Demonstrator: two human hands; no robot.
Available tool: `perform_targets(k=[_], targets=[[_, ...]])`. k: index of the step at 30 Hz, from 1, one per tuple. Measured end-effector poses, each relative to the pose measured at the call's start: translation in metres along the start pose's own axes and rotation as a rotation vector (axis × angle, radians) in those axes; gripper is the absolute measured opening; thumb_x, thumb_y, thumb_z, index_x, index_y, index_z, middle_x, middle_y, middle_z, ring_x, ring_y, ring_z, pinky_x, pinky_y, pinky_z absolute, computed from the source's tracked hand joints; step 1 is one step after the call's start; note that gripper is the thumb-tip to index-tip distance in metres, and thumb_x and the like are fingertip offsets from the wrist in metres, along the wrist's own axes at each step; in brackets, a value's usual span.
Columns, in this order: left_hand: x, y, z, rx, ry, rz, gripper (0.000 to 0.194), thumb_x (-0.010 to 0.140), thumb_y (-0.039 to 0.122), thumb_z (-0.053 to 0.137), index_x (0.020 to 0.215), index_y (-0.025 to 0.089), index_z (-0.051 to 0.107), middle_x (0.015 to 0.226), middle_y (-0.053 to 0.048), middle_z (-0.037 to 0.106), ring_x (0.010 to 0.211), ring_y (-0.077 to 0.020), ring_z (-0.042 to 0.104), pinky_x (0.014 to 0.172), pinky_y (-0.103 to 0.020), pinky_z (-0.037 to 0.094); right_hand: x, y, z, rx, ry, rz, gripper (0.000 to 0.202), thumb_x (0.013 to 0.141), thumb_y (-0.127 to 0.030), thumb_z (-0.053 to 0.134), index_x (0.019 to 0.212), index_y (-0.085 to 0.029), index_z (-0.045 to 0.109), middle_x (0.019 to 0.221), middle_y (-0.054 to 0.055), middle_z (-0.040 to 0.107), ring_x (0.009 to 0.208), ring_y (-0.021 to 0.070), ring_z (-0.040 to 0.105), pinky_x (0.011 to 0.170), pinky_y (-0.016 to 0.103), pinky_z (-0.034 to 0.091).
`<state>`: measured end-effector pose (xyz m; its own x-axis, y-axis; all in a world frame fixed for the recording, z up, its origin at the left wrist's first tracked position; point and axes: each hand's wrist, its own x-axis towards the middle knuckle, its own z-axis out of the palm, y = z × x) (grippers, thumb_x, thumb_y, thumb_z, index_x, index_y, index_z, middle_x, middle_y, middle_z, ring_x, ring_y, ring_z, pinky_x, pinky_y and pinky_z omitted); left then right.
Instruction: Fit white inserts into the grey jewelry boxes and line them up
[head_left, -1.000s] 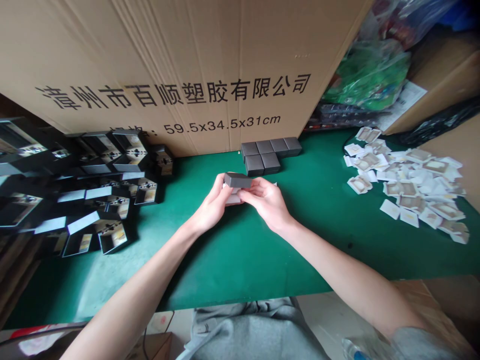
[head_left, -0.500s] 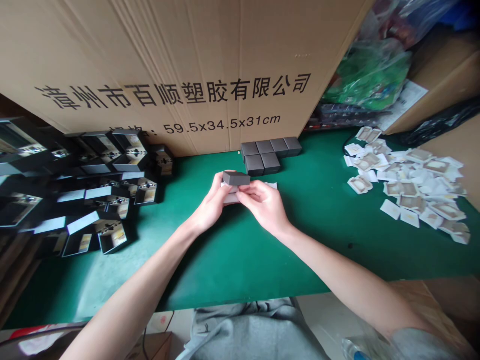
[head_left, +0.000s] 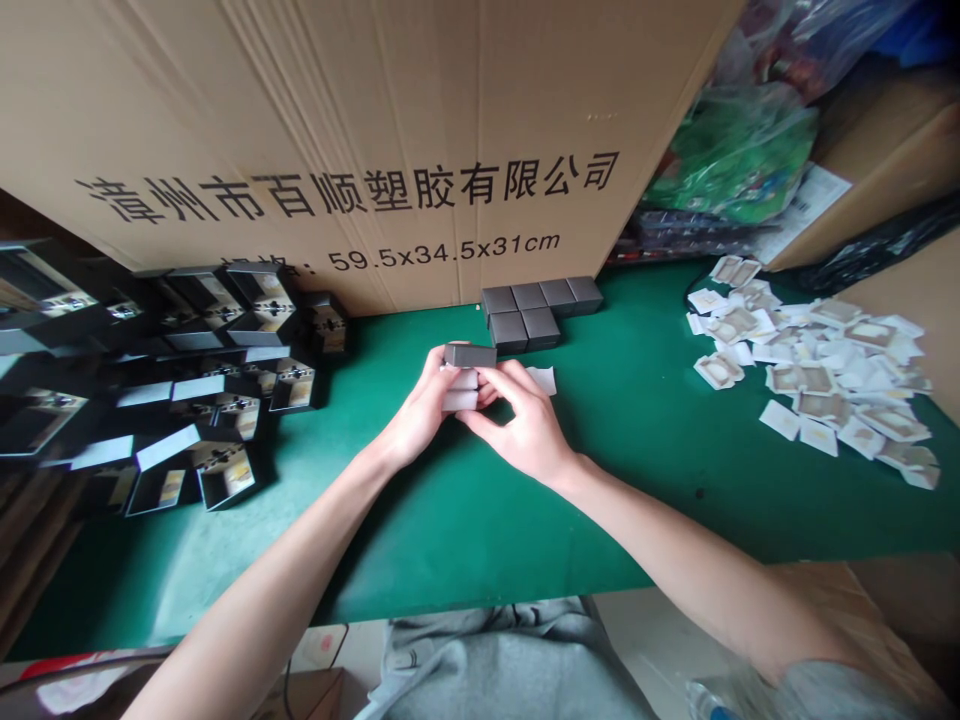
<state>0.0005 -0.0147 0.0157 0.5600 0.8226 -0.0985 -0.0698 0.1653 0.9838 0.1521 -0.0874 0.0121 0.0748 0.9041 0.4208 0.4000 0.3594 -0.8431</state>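
Observation:
A small dark box (head_left: 470, 355) with white inner faces showing toward me is held over the middle of the green table. My left hand (head_left: 420, 410) wraps round its left side, fingers closed on it. On the right, my right hand (head_left: 525, 420) has its thumb and fingertips on the white part (head_left: 460, 400) of the box. A small white piece (head_left: 541, 380) lies on the table just behind my right hand. Beyond the hands sit several closed dark boxes (head_left: 525, 310) in two rows.
Several open dark boxes (head_left: 225, 475) fill the left of the green table (head_left: 465, 530). White inserts (head_left: 817, 375) are piled on the right. A large printed cardboard carton (head_left: 375, 120) stands at the back. Plastic bags (head_left: 739, 150) lie at the back right.
The dark box has tilted, showing less of its top and more of its white faces. My right thumb has moved slightly left and down along it.

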Motion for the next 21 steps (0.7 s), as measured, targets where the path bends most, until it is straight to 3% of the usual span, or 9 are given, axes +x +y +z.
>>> perform_targets(k=[6,15,21], targets=[[0.0004,-0.0013,-0.0017,0.097,-0.001,0.001,0.043,0.097,0.049,0.048,0.133,0.026,0.049,0.112,-0.004,0.065,0.097,-0.0192,0.061,0.096,-0.036,0.047,0.0003,0.0015,0.0003,-0.049,-0.010,-0.044,0.040,0.082,-0.012,0.070,0.118,-0.028,0.062,0.100,0.003,0.058,0.080,0.0175,0.062,0.079,0.037,0.060],[0.0008,-0.0024,-0.0036,0.123,-0.011,0.003,0.047,0.097,0.047,0.048,0.139,0.026,0.044,0.115,-0.003,0.064,0.094,-0.0177,0.060,0.091,-0.032,0.047,-0.0020,0.0014,0.0026,-0.101,-0.021,0.008,0.036,0.076,-0.010,0.066,0.108,-0.024,0.057,0.087,-0.001,0.053,0.066,0.0124,0.053,0.064,0.028,0.052],[0.0008,0.0009,-0.0016,0.006,-0.019,-0.034,0.046,0.096,0.048,0.048,0.137,0.029,0.042,0.116,-0.003,0.062,0.100,-0.0204,0.061,0.088,-0.033,0.051,-0.0012,0.0032,0.0041,-0.096,0.026,0.044,0.035,0.076,-0.014,0.065,0.108,-0.024,0.056,0.077,-0.004,0.051,0.060,0.0112,0.048,0.060,0.026,0.048]])
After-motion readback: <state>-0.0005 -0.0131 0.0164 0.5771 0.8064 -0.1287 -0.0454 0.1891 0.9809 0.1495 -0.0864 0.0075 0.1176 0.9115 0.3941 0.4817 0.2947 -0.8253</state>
